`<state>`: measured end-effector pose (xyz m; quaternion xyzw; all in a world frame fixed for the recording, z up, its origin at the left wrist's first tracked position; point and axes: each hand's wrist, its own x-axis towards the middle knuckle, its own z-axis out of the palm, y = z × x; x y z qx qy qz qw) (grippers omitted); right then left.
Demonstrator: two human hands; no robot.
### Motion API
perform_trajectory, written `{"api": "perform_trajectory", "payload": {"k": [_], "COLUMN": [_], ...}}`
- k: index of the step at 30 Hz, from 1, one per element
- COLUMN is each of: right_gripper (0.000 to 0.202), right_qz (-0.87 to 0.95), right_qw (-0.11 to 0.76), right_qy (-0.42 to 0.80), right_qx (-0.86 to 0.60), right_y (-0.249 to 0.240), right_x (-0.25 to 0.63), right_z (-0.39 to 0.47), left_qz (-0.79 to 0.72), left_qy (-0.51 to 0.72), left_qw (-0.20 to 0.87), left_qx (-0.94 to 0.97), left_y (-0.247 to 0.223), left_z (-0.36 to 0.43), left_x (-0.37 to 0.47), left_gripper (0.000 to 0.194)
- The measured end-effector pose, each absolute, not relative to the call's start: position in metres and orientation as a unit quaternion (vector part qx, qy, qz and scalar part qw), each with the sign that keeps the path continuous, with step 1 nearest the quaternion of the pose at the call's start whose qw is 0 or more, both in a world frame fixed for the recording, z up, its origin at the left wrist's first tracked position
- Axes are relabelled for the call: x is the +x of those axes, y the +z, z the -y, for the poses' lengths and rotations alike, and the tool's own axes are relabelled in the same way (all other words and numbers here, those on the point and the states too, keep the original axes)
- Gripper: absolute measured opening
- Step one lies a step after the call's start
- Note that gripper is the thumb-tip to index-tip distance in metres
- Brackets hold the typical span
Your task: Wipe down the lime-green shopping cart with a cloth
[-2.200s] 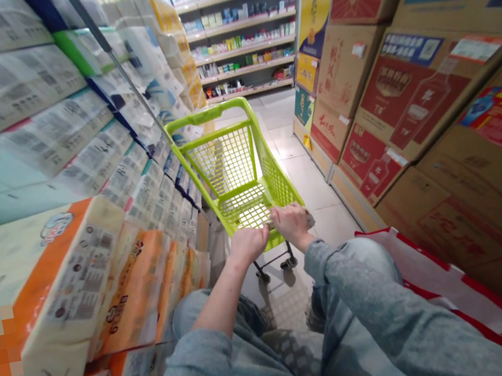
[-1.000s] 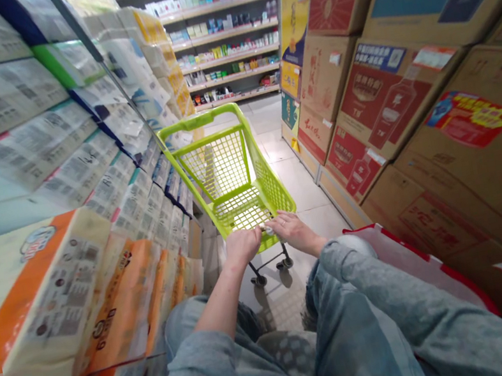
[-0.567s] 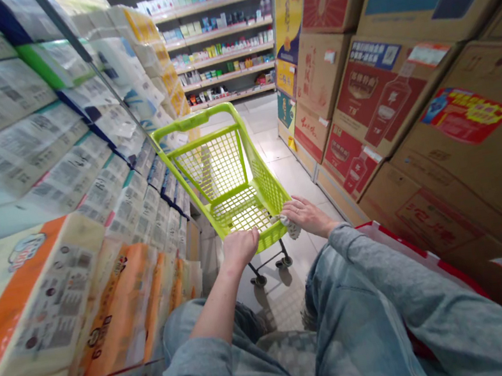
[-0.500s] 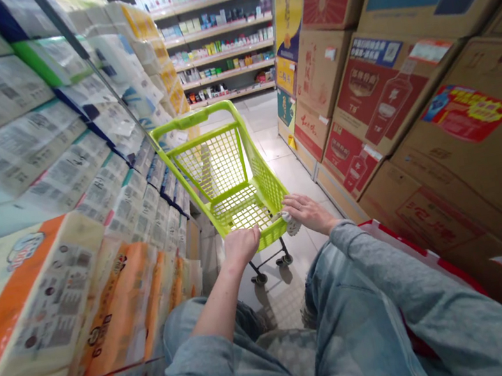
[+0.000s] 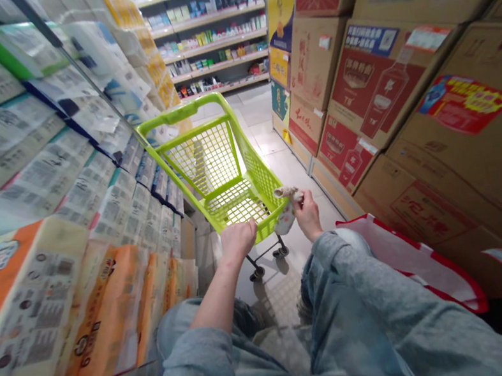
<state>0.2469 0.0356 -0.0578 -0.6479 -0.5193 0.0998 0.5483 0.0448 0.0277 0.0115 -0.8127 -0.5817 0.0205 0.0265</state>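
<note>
Head cam, only view. L hand [image 5: 240,242] is clenched over the near rim of the green cart [image 5: 260,170], just inboard of its left corner; fingertips hidden, so can't confirm full wrap. Prob there to steady it, bc the cart sits on wheels [image 5: 256,274] below the grip and would likely roll if pushed.

R hand [image 5: 308,211] pinches a bunched pale cloth [image 5: 287,215] btwn thumb & fingers, at the near right corner, right of L hand. Cloth drapes over/against the rim there, lower part hanging outside; can't tell how much touches plastic. Pinch grip prob bc mat'l is soft & needs only light hold.

Cart lies fwd of both hands, basket opening facing up, so near rim is w/in easy reach over the knees.

Around the grip: tissue packs [image 5: 96,332] to the left, cartons [image 5: 453,178] to the right, red-edged bag [image 5: 388,248] low right by the knee, prob parked there to leave the middle free for cart + arms. Stocked shelves [image 5: 208,53] well beyond the cart.
</note>
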Motion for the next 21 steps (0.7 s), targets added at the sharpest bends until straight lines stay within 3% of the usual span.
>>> {"api": "perform_trajectory", "payload": {"k": [5,15,21], "right_gripper": [0.019,0.034,0.025], "right_qz": [0.463,0.483,0.525], "right_qw": [0.593,0.574,0.548], "right_qy": [0.072,0.135,0.124], "right_qx": [-0.655,-0.647,-0.639], "right_y": [-0.071,-0.077,-0.071], "right_x": [0.21,0.192,0.184], "right_z": [-0.029,-0.024,-0.027], "left_qz": [0.579,0.605,0.604], "left_qy": [0.024,0.014,0.039], "left_qw": [0.017,0.023,0.023], "left_qx": [-0.815,-0.796,-0.796], "left_y": [0.011,0.008,0.012], "left_z": [-0.031,-0.04,-0.044], "left_x": [0.05,0.043,0.043], "left_gripper": [0.056,0.063,0.057]}}
